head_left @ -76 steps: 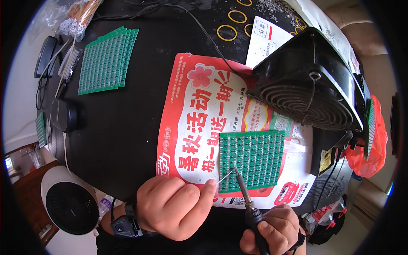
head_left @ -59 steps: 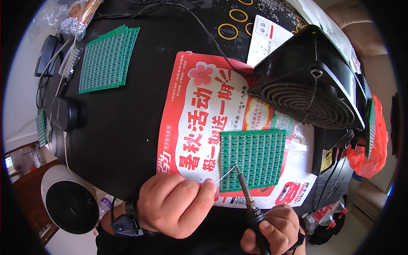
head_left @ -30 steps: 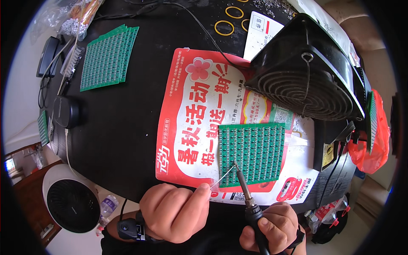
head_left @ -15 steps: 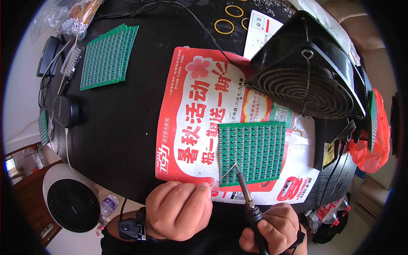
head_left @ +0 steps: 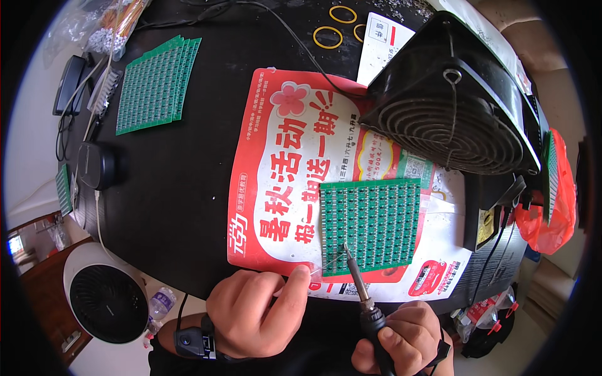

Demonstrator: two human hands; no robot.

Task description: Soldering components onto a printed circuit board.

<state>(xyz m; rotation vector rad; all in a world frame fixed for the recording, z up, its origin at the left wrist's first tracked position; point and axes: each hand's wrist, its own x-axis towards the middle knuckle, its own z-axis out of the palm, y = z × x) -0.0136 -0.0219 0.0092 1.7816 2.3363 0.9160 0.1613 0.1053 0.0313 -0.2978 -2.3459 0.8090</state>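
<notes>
1. nearest me, the right hand (head_left: 404,338) is wrapped snugly round the dark handle of a soldering iron (head_left: 359,282); the handle's rear end runs out of sight at six o'clock, and i can't see how the fingers lie underneath.
2. the left hand (head_left: 258,313) makes a narrow pinch, thumb against forefinger, on a thin wire (head_left: 328,263). a pale bit shows between the curled fingers too, but i can't tell whether it's the same wire.
3. the wire reaches out toward two o'clock and the iron leans toward eleven, their ends coming together over the board; whether they actually touch is too fine to make out.
4. the green circuit board (head_left: 382,219) lies flat, at about two o'clock from the left hand, its near corner just beside those fingertips, and a shade before twelve from the right. its tiny parts blur into rows.
5. under it is a red and white sheet (head_left: 295,169), partly covered, on the black table (head_left: 175,194).
6. at one o'clock from the board, a bulky black fan (head_left: 451,125) overhangs the sheet's edge.
7. farther off, at ten o'clock, sits a stack of green boards (head_left: 153,88), too overlapped to count; beyond it a clear bag (head_left: 81,31) is cut off.
</notes>
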